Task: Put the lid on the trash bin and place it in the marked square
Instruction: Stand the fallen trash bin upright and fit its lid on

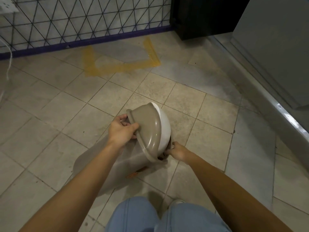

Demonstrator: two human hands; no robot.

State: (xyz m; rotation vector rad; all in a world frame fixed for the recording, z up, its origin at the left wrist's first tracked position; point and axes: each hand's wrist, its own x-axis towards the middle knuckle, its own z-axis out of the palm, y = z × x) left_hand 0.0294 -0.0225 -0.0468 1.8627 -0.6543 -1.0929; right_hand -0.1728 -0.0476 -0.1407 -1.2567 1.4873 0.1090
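the left hand (122,130) clamps the lid's (147,129) raised edge, tilting it over the bin (107,159), probably to hook its far side first. the right hand (178,151) pinches the bin's rim to steady it, short of the yellow square (122,66).
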